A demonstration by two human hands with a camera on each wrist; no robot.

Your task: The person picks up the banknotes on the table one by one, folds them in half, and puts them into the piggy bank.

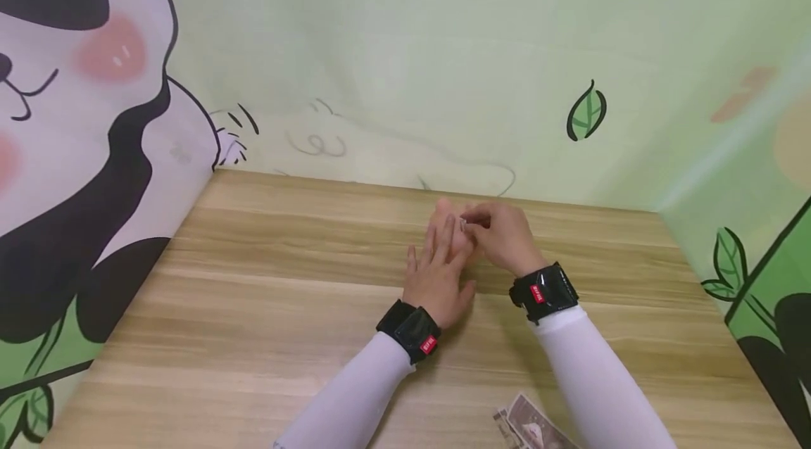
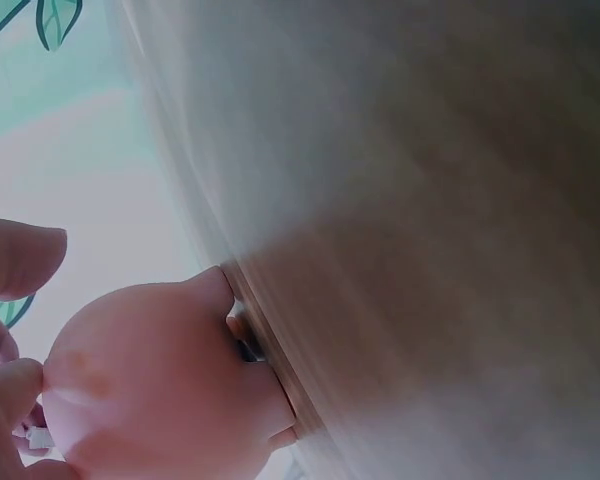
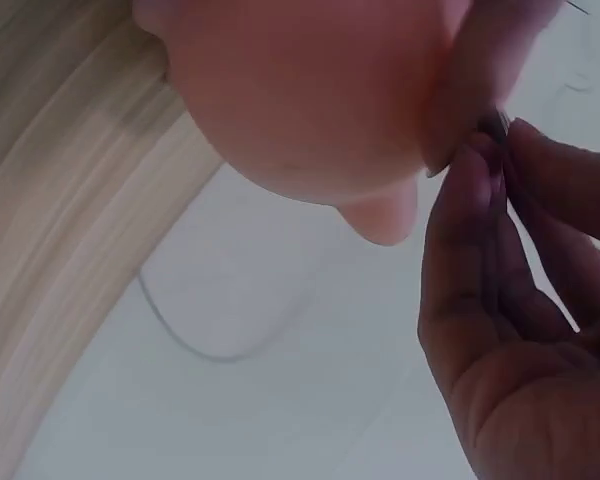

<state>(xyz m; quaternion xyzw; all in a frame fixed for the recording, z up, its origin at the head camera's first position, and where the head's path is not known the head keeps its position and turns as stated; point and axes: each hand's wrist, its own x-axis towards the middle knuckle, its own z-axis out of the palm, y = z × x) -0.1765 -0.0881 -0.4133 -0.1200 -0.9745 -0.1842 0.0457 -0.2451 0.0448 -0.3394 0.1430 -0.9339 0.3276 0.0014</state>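
A round pink piggy bank (image 1: 445, 207) stands on short legs towards the back of the wooden table. My left hand (image 1: 436, 286) lies over its near side, fingers stretched out and touching it. Just to the right and above it, my right hand (image 1: 505, 236) pinches a small pale folded piece, seemingly a folded banknote (image 1: 464, 225), against the top of the piggy bank. In the left wrist view the pale end of the folded banknote (image 2: 40, 437) shows beside the round body. Fingers cover the slot area, so how far the note is in cannot be seen.
Loose banknotes (image 1: 535, 424) lie at the table's near edge, partly beneath the right forearm and cut off by the frame. A light green printed backdrop (image 1: 380, 83) rises behind the wooden table (image 1: 285, 322), with a panda (image 1: 146, 118) at left.
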